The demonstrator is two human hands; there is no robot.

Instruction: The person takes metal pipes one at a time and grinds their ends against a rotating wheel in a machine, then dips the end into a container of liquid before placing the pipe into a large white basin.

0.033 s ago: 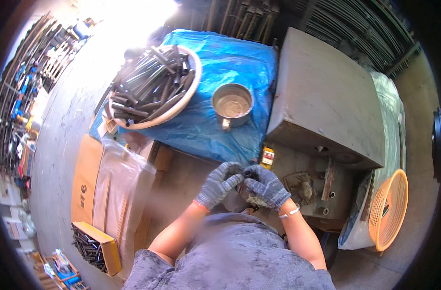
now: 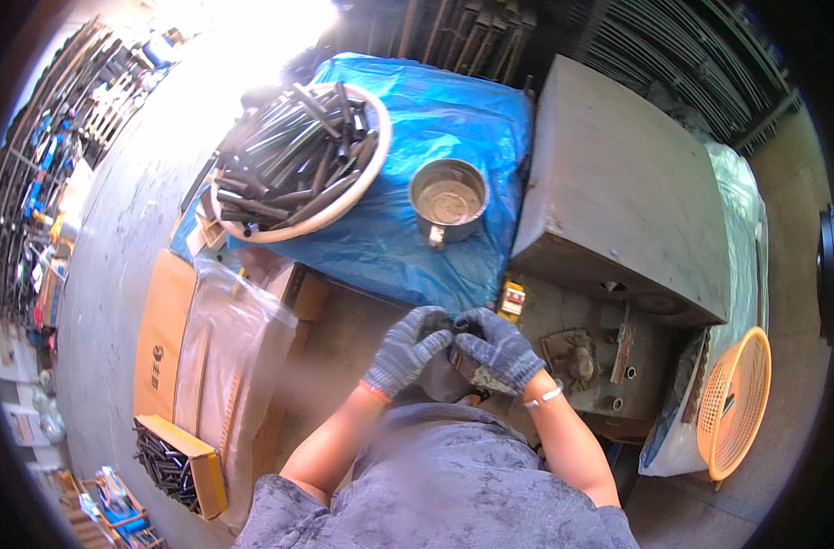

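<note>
In front of my body, at the near edge of the blue plastic sheet, my two hands meet. Grey knitted gloves cover both. My left hand is closed, its thumb and fingers pinched toward the other hand. Fingers curled inward, my right hand is closed too. Something small and dark shows between the fingertips, but the gloves hide most of it and I cannot tell its kind. Just beyond my right hand stands a small yellow-and-red container.
A round tub of dark tube pieces stands on the sheet, with a metal mug beside it. To the right is a large grey metal box, then an orange plastic basket. An open carton of short dark pieces lies at lower left.
The whole picture has shifted slightly, with the tub, mug and box a little further right. My hands remain together in nearly the same pose.
</note>
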